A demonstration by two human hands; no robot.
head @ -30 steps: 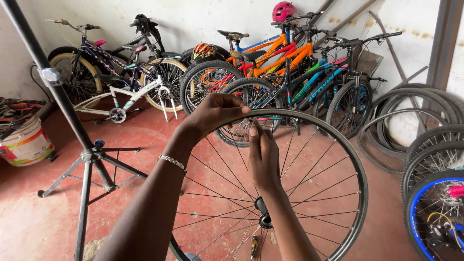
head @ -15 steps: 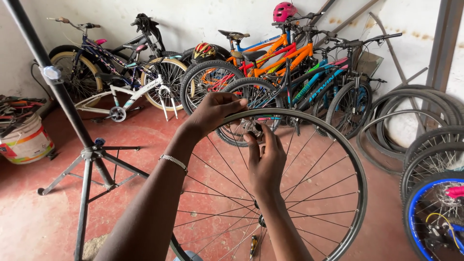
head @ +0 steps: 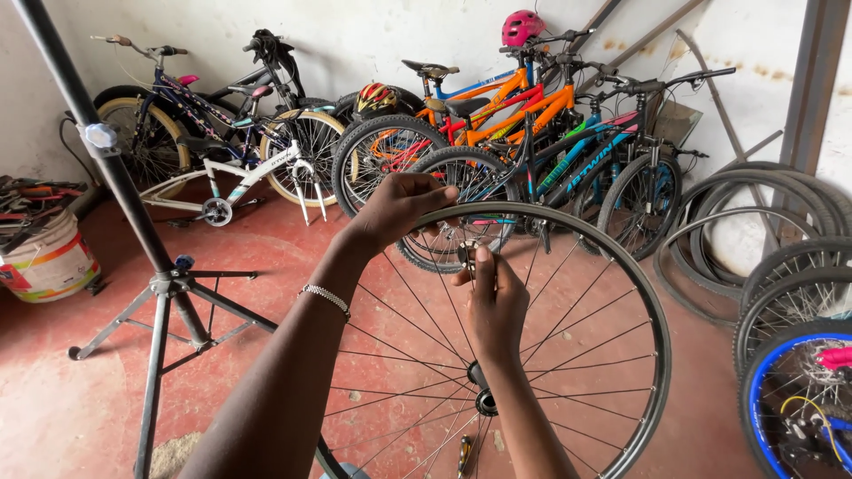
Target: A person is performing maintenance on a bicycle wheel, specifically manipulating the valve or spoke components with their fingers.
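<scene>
I hold a bare bicycle wheel [head: 655, 355] upright in front of me, its black rim and thin spokes running to the hub [head: 484, 401]. My left hand [head: 399, 208], with a beaded bracelet on its wrist, curls over the top of the rim. My right hand [head: 495, 302] is inside the wheel just below the rim. Its fingers pinch a small dark tool [head: 468, 257] against a spoke where it meets the rim.
A black repair stand [head: 160, 288] on tripod legs rises at the left, next to a white bucket [head: 49, 262] of tools. Several bicycles [head: 497, 133] line the back wall, and a pink helmet [head: 522, 27] hangs on one. Loose tyres [head: 781, 266] and a blue-rimmed wheel [head: 754, 390] are stacked at the right.
My right hand's fingers have shifted slightly on the spoke below the rim. My left hand stays on the top of the rim, and the wheel has barely moved.
</scene>
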